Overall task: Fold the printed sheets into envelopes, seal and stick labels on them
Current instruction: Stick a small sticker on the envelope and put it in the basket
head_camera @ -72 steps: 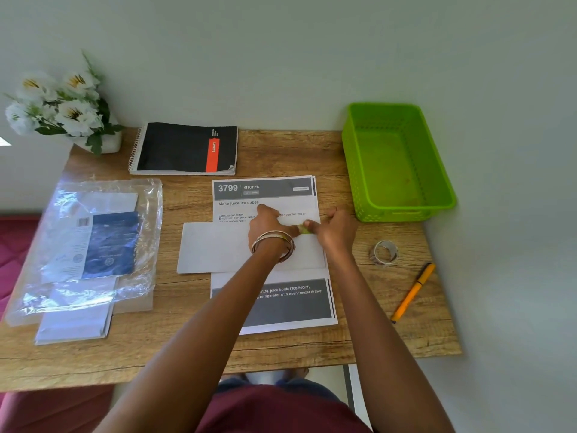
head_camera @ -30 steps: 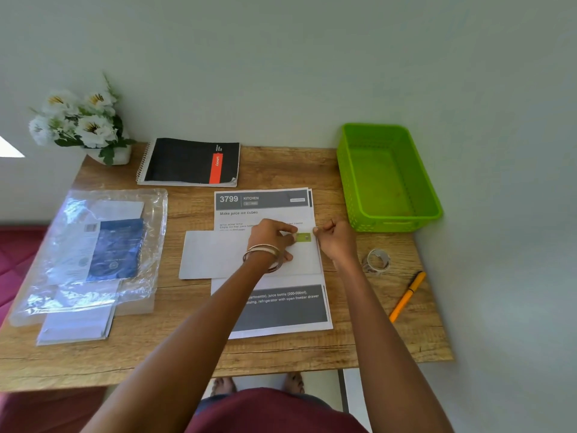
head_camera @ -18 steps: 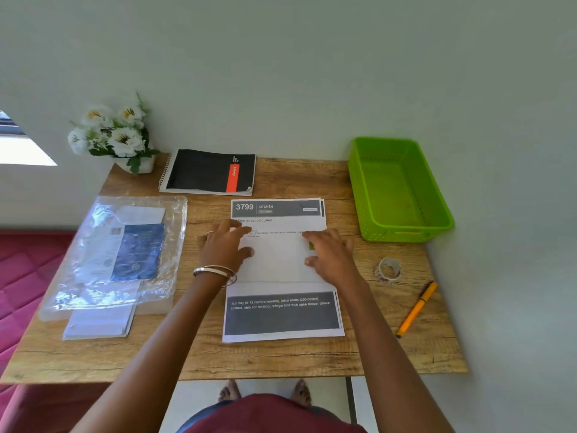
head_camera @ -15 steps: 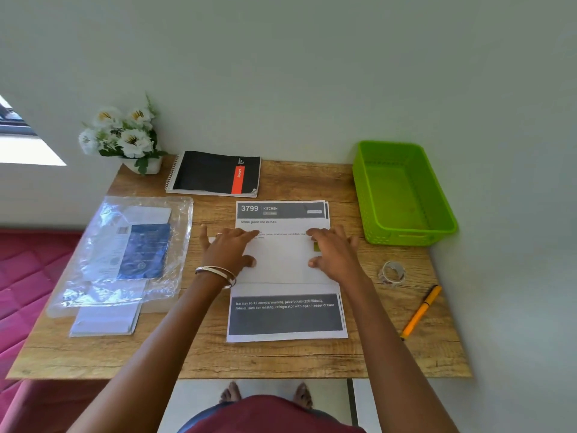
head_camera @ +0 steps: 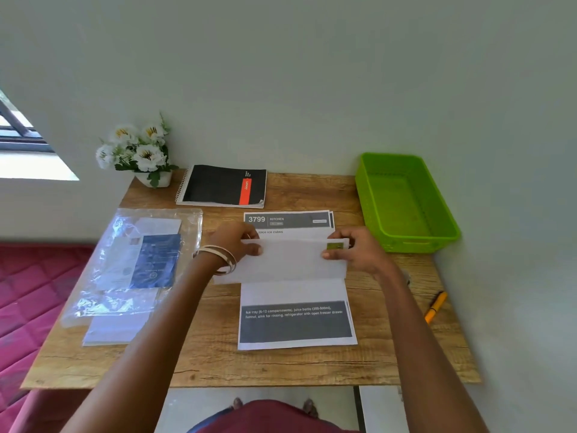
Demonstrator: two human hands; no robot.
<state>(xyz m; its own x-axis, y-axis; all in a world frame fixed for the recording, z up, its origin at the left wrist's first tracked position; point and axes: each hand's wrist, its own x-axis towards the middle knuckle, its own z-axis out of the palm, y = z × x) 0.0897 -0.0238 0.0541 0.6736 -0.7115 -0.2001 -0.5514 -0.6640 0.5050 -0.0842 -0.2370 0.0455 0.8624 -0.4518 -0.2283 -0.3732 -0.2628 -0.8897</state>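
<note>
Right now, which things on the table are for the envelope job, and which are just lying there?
For the job:
envelope, gripped by the left hand and right hand
green label on it
printed sheets underneath
plastic bag of what look like envelopes

Just lying there:
notebook
flowers
green basket, maybe
orange pen

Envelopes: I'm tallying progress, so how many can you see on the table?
1 clearly: the white envelope held at its ends by the left hand and right hand, over the printed sheets. The plastic packet may hide more.
</note>
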